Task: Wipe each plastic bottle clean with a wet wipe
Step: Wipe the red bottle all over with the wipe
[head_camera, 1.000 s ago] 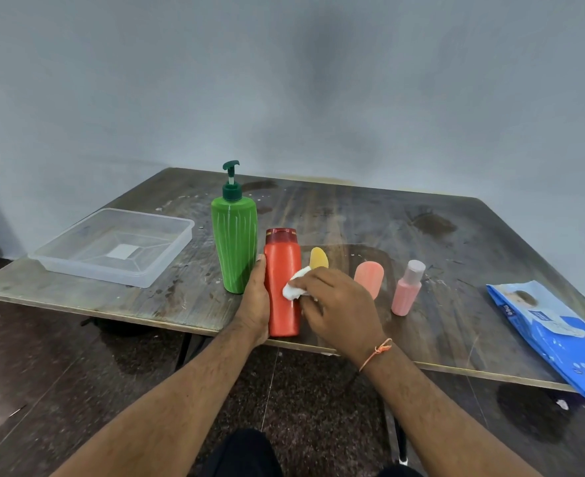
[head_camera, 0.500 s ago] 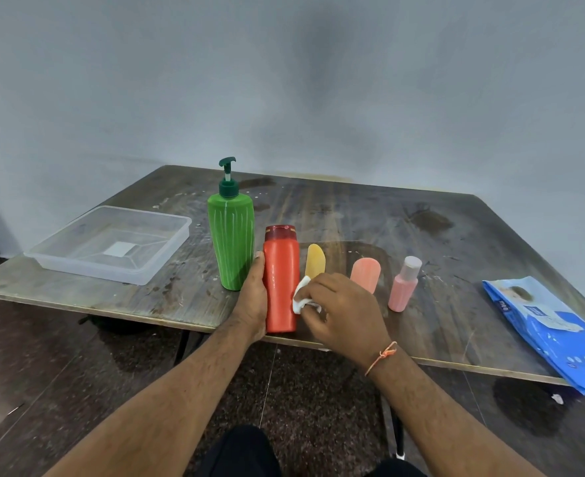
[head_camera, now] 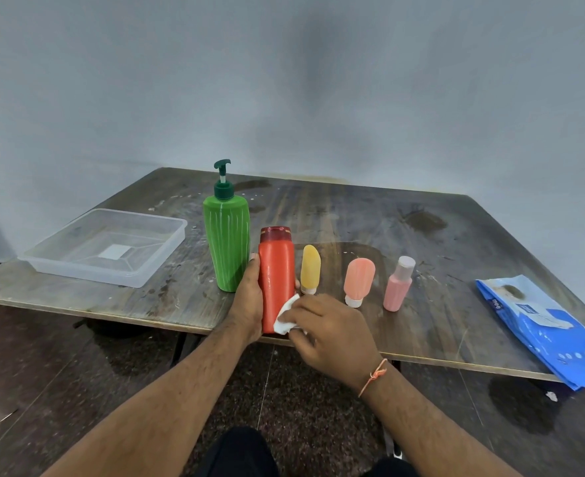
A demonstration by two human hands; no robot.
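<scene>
An orange-red bottle (head_camera: 276,270) with a dark red cap stands upright at the table's near edge. My left hand (head_camera: 249,301) grips its left side, fingertips showing past its right side. My right hand (head_camera: 329,333) pinches a crumpled white wet wipe (head_camera: 287,320) against the bottle's lower right. A tall green pump bottle (head_camera: 226,235) stands just behind on the left. To the right stand a yellow tube (head_camera: 310,268), a peach tube (head_camera: 359,278) and a small pink bottle (head_camera: 398,285).
A clear plastic tray (head_camera: 105,247) sits on the left of the worn wooden table (head_camera: 387,215). A blue wet-wipe pack (head_camera: 545,327) lies at the right front corner, overhanging the edge. A grey wall rises behind the table.
My right hand has slid the wipe down the orange-red bottle, from about its middle to near its base. My left hand keeps its hold on the bottle.
</scene>
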